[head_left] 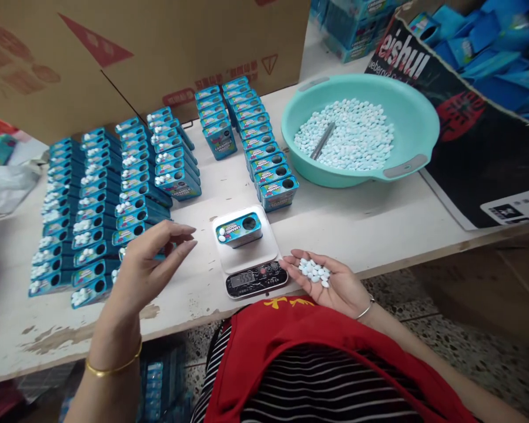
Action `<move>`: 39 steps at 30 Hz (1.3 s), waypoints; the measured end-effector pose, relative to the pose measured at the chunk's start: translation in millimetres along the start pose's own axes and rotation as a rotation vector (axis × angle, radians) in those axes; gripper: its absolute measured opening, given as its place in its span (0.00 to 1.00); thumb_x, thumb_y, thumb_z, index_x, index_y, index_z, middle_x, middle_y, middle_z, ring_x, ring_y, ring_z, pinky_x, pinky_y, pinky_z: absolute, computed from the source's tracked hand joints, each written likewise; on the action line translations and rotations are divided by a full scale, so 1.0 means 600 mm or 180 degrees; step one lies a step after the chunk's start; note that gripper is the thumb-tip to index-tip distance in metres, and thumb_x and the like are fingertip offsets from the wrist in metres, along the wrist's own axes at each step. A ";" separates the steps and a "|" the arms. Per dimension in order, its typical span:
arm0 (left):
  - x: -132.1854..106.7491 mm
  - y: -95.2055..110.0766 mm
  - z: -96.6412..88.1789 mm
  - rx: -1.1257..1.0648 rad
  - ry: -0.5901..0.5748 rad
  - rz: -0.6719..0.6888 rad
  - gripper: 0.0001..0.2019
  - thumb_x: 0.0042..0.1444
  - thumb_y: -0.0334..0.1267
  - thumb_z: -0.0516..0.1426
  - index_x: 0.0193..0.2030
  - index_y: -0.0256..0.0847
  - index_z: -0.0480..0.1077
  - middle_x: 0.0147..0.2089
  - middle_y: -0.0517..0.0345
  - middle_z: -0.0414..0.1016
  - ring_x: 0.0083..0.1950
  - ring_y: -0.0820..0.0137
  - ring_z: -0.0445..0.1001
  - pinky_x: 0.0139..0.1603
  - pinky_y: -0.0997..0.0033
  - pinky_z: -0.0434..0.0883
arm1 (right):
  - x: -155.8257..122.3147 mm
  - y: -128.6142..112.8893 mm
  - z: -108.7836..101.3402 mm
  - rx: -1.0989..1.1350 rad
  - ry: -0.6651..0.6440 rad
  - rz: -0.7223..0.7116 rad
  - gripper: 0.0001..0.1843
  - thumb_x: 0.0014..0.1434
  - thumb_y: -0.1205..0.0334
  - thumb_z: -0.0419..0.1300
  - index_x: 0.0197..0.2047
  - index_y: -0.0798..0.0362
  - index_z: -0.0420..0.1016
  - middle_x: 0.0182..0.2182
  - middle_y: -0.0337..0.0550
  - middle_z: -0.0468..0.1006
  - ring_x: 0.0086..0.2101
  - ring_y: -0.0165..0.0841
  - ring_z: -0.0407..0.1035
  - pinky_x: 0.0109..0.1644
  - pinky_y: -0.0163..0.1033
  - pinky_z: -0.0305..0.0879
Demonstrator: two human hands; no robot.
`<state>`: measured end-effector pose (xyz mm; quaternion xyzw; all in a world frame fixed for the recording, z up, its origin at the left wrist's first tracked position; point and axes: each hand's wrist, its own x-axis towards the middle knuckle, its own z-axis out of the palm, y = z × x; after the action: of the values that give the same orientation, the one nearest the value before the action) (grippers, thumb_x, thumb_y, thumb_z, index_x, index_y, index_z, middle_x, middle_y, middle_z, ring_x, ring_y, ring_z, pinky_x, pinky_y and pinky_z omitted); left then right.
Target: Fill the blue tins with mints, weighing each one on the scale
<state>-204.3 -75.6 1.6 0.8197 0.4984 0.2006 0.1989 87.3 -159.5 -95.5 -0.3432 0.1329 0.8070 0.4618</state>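
A small blue candy tin [237,231] stands on a white kitchen scale [251,261], its round hole facing up and two white candies on its top. The scale's display shows digits that are hard to read. To the left of the scale my left hand [152,258] hovers with thumb and fingers apart and nothing between them. It partly covers the nearest tins. My right hand [335,282] is palm up beside the scale's right side, cupping a small pile of white candies [314,272].
Rows of blue tins [134,176] topped with candies fill the left side. More tins [260,158] stand behind the scale. A turquoise basin [417,123] holds loose candies and a grey metal tool [322,141]. Cardboard [180,41] rises behind; a box [480,164] of blue pieces stands right.
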 end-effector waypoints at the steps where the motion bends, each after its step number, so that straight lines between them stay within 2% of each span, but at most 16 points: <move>1: 0.005 0.005 0.002 0.0039 -0.0073 0.0096 0.08 0.58 0.38 0.56 0.43 0.43 0.70 0.37 0.58 0.72 0.36 0.74 0.70 0.32 0.73 0.66 | 0.000 0.003 0.003 -0.0003 -0.0014 0.0041 0.13 0.59 0.69 0.52 0.42 0.64 0.75 0.40 0.55 0.80 0.47 0.39 0.74 0.51 0.37 0.71; 3: 0.015 0.014 0.007 0.0090 -0.0249 0.0284 0.08 0.59 0.38 0.55 0.45 0.43 0.69 0.40 0.57 0.71 0.37 0.74 0.69 0.32 0.74 0.66 | 0.000 0.007 0.009 -0.0006 -0.0027 0.0111 0.13 0.59 0.69 0.52 0.42 0.65 0.75 0.40 0.55 0.80 0.46 0.38 0.74 0.51 0.37 0.72; 9: 0.041 0.023 0.021 0.0337 -0.0928 0.0663 0.13 0.62 0.40 0.52 0.52 0.44 0.65 0.47 0.53 0.66 0.43 0.73 0.68 0.43 0.71 0.69 | 0.012 0.017 0.035 -0.0116 -0.0218 0.0343 0.12 0.59 0.69 0.52 0.41 0.66 0.74 0.39 0.55 0.80 0.44 0.40 0.75 0.48 0.36 0.73; 11: 0.049 0.024 0.022 0.0444 -0.1075 0.0708 0.12 0.62 0.40 0.50 0.51 0.43 0.66 0.48 0.53 0.65 0.44 0.72 0.68 0.44 0.71 0.69 | 0.020 0.022 0.044 -0.0175 -0.0324 0.0445 0.12 0.59 0.69 0.52 0.41 0.65 0.73 0.38 0.55 0.80 0.44 0.40 0.75 0.46 0.35 0.73; 19: 0.075 0.031 0.013 0.0384 -0.1714 0.0747 0.09 0.63 0.40 0.48 0.45 0.42 0.66 0.43 0.55 0.66 0.39 0.73 0.67 0.39 0.73 0.67 | 0.040 0.037 0.057 -0.0308 -0.0514 0.0667 0.14 0.61 0.67 0.48 0.44 0.65 0.71 0.37 0.56 0.80 0.42 0.39 0.76 0.43 0.34 0.74; 24: 0.083 0.022 0.012 0.0316 -0.1767 0.0861 0.11 0.63 0.40 0.49 0.50 0.43 0.65 0.42 0.55 0.67 0.40 0.73 0.68 0.40 0.73 0.66 | 0.042 0.034 0.057 -0.0313 -0.0481 0.0665 0.15 0.62 0.67 0.47 0.44 0.64 0.71 0.37 0.55 0.80 0.43 0.38 0.76 0.43 0.34 0.74; 31: 0.082 0.031 0.010 0.0151 -0.1776 0.0842 0.07 0.63 0.38 0.48 0.40 0.40 0.66 0.39 0.56 0.68 0.38 0.74 0.67 0.38 0.74 0.65 | 0.043 0.032 0.053 -0.0303 -0.0466 0.0602 0.14 0.61 0.67 0.49 0.43 0.65 0.72 0.38 0.54 0.80 0.43 0.37 0.76 0.44 0.33 0.74; 39: 0.075 0.036 0.016 0.0329 -0.1050 0.0798 0.06 0.62 0.36 0.49 0.39 0.40 0.66 0.35 0.59 0.70 0.33 0.76 0.67 0.33 0.75 0.65 | 0.042 0.036 0.056 -0.0361 -0.0641 0.0586 0.14 0.62 0.66 0.48 0.43 0.63 0.72 0.38 0.53 0.80 0.44 0.35 0.75 0.46 0.34 0.73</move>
<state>-164.3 -45.9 11.0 0.9061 0.3628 0.0610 0.2090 46.0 -136.8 -90.1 -0.2724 0.0710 0.8825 0.3767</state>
